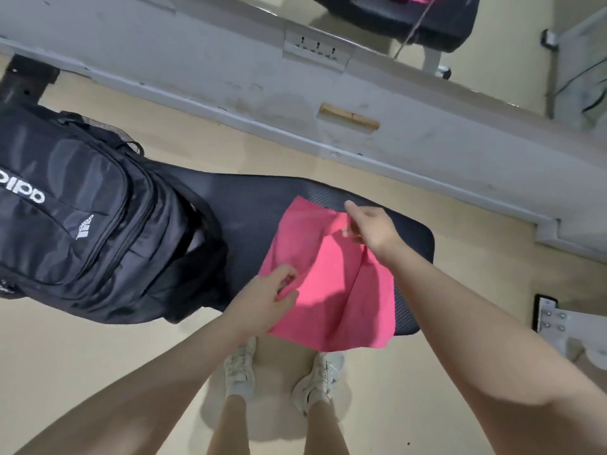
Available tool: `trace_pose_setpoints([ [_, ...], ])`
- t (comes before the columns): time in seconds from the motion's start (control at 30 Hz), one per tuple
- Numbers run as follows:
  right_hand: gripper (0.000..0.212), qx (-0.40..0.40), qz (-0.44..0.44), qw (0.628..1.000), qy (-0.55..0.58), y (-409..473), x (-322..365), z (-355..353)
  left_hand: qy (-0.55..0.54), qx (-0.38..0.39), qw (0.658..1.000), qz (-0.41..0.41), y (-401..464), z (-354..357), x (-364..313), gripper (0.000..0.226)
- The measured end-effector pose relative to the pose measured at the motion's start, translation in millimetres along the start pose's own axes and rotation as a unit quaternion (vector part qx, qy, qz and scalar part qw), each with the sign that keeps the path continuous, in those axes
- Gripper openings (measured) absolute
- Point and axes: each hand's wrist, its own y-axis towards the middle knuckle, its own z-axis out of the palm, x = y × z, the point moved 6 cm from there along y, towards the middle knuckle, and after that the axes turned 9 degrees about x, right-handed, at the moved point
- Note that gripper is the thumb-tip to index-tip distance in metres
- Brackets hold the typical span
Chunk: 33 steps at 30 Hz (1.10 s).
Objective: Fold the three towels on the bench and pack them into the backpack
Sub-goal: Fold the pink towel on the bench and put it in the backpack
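A bright pink cloth towel (331, 284) lies rumpled across the black padded table (249, 205), its near edge hanging over the side towards the white trainers (239, 372). The left hand (266, 300) pinches the towel's left edge with curled fingers; the right hand (371, 228) pinches the far right corner. The big black nylon backpack (85, 218) sits just beside the towel on the table's left end. Only this one towel shows. The overhanging edge could drag the cloth to the floor if either pinch slips, and the ridges may fold in crooked.
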Motion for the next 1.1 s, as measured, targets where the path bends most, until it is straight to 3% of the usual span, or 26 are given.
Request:
trace_pose_setpoints([
  [0.07,0.020,-0.006,0.012,0.999,-0.031,-4.5,-29.1,-13.4,0.000,0.049,0.999,-0.014,12.9,37.3,-1.8,0.023],
  [0.2,0.029,-0.052,0.040,0.996,-0.054,-7.8,-83.3,-31.4,-0.006,0.163,0.986,-0.013,30.8,108.8,0.5,0.013],
  [0.3,0.020,-0.031,0.054,0.995,-0.081,-5.0,-120.3,-30.8,0.045,0.249,0.967,-0.018,41.4,141.4,4.9,0.013],
  [0.37,0.012,-0.003,0.044,0.995,-0.094,-3.5,-140.7,-27.9,0.057,0.226,0.972,-0.016,56.8,143.6,6.8,0.021],
  [0.53,0.016,-0.008,-0.032,0.995,-0.093,-0.6,-152.9,-35.8,0.101,0.060,0.992,0.043,111.9,116.4,-18.2,0.023],
  [0.63,0.016,-0.021,-0.056,0.995,-0.085,5.9,-151.0,-40.7,0.160,0.025,0.985,0.059,145.4,106.9,-31.5,0.035],
  [0.73,0.017,-0.013,-0.087,0.985,-0.146,10.9,-153.7,-37.3,0.208,-0.001,0.976,0.069,173.4,103.2,-36.1,0.038],
  [0.83,0.017,-0.013,-0.110,0.979,-0.174,12.2,-156.0,-34.6,0.237,0.034,0.969,0.062,190.0,107.5,-38.1,0.042],
  [1.0,0.026,-0.008,-0.137,0.978,-0.159,15.0,-152.3,-36.4,0.405,0.124,0.904,0.065,207.2,120.2,-43.8,0.031],
  [1.1,0.014,-0.002,-0.136,0.976,-0.168,15.9,-154.5,-41.1,0.372,0.155,0.912,0.071,219.2,121.9,-40.8,0.026],
])
